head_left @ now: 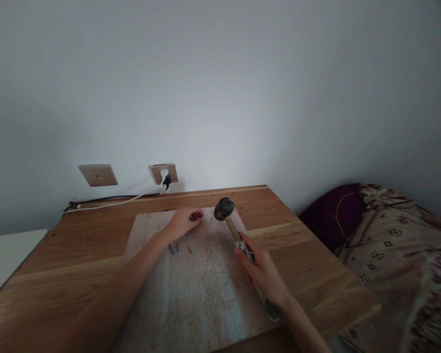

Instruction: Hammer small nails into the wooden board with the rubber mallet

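Note:
My right hand [259, 267] is wrapped around the handle of a hammer [233, 229]. The hammer's dark, blunt head is raised over the far right part of a pale wooden board [191, 299]. My left hand [184, 221] rests by the board's far edge, to the left of the hammer head, with its fingers curled together. Whatever may be between those fingertips is too small to make out. Just nearer than my left hand, several small metal nails [174, 248] lie loose on the board.
The board lies on a brown wooden table [294, 245] against a white wall. Behind it are a wall socket [163, 173] with plugs, a blank-looking wall plate [98, 175] and a white cable [106, 206]. Patterned cloth [389, 264] and a purple cushion-like thing [327, 211] are at right.

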The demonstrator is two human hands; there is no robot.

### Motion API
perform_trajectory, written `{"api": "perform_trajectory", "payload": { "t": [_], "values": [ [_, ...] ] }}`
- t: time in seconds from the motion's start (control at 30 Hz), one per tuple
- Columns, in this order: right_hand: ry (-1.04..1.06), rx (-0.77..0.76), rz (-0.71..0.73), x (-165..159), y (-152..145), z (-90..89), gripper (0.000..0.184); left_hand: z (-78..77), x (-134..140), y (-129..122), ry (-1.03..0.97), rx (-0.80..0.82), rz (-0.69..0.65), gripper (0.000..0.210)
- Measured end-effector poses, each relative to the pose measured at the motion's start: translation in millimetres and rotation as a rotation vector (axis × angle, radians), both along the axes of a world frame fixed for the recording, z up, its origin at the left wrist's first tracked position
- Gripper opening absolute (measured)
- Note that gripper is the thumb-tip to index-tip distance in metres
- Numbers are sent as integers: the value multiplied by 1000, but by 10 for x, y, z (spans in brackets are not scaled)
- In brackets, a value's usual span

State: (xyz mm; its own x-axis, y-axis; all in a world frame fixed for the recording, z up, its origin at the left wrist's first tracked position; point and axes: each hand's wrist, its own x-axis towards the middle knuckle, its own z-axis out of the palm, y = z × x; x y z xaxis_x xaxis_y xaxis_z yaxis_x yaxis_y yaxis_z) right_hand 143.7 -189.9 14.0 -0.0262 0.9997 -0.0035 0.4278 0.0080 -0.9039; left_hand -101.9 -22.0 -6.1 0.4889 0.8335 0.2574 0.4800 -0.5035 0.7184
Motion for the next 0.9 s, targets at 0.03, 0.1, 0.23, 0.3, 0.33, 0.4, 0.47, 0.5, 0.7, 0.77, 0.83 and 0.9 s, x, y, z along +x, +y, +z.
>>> {"api": "perform_trajectory", "payload": {
  "t": [0.03,0.1,0.23,0.3,0.33,0.4,0.47,0.5,0.7,0.77,0.83,0.9],
  "values": [
    [-4,4,3,-6,0,0,60,-10,-3,-10,-2,7,-5,11],
    [-14,13,14,-23,0,-1,58,-28,-3,-26,0,22,-18,12],
    [-43,41,24,-74,3,0,53,-60,13,-41,-12,15,-31,10],
    [-66,77,24,-106,9,5,51,-69,28,-43,-23,-11,-22,8],
    [-81,98,26,-124,16,8,50,-71,37,-44,-31,-25,-10,11],
    [-115,136,35,-159,41,10,47,-67,52,-43,-48,-54,15,25],
    [-149,166,54,-194,78,8,45,-49,48,-42,-53,-82,23,40],
    [-164,174,68,-210,100,7,44,-32,31,-43,-44,-84,25,45],
    [-208,157,147,-274,192,11,41,193,-321,-166,209,85,-72,29],
    [-206,154,168,-286,190,16,40,281,-434,-258,312,80,-181,21],
    [-204,143,168,-294,173,15,40,338,-485,-344,396,86,-246,14],
    [-203,151,141,-294,148,9,42,353,-480,-393,449,121,-264,10]
  ]
}}
